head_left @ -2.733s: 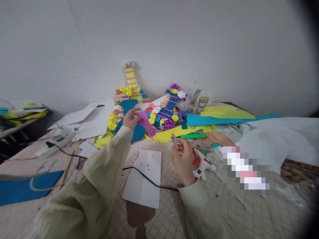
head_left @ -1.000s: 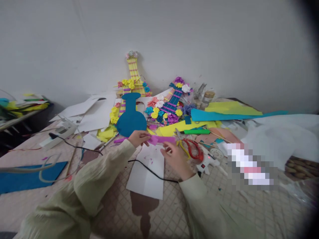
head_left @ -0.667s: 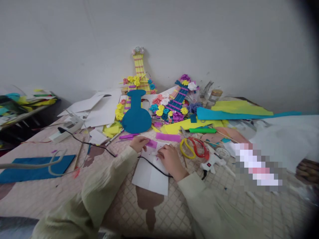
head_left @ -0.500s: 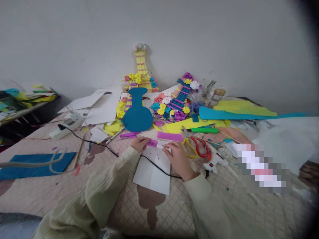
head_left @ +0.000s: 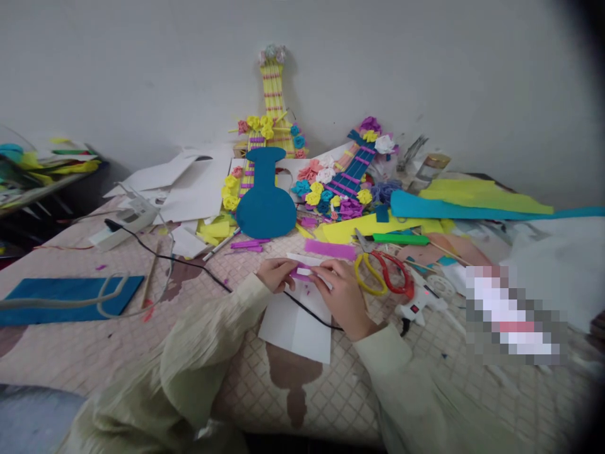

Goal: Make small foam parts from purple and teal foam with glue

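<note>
Both hands [head_left: 312,284] pinch the purple strip [head_left: 300,273] between them.

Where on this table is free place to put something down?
Bare cloth lies between the blue sheet and the left sleeve, and near the front edge right of the white paper. Crowded: the back by the wall, around the blue cutout, scissors and glue gun.

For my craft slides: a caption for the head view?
Both hands pinch a small purple strip over white paper, beside scissors.
</note>
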`<state>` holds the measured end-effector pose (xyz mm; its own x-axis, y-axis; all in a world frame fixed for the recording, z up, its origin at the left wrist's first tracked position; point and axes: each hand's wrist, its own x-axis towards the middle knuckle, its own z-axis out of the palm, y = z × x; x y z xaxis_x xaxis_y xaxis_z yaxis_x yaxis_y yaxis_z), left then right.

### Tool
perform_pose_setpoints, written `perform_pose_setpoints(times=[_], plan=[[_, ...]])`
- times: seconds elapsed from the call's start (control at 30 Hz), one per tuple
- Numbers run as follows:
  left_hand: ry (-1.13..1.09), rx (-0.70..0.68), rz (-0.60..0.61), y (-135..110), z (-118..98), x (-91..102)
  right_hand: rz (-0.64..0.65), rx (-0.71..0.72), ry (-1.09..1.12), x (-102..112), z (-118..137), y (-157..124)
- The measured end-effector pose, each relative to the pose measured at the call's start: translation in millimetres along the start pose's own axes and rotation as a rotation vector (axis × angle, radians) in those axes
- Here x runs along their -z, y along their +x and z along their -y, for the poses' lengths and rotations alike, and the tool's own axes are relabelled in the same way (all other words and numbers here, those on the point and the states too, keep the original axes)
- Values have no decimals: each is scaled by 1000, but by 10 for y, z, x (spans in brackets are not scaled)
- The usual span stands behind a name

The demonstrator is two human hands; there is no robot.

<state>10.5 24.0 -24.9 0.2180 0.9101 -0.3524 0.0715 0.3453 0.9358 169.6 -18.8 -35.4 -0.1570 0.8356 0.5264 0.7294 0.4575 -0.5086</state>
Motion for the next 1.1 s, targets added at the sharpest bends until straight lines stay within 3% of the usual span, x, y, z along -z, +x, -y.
perform_pose_setpoints(times=[0.2,0.33,0.4,0.67,1.1], plan=[[45,-49,17,3,54,18,-20,-55,68,10,20,11],[44,-88,23,-15,53,7,68,-408,522,31,45,29],[31,-103,35,-37,32,-8,150,-509,676,40,58,39],[-14,-178,93,-75,19,-7,155,-591,796,41,108,62],[28,-341,75,-114,25,1,141,-594,806,71,137,56]])
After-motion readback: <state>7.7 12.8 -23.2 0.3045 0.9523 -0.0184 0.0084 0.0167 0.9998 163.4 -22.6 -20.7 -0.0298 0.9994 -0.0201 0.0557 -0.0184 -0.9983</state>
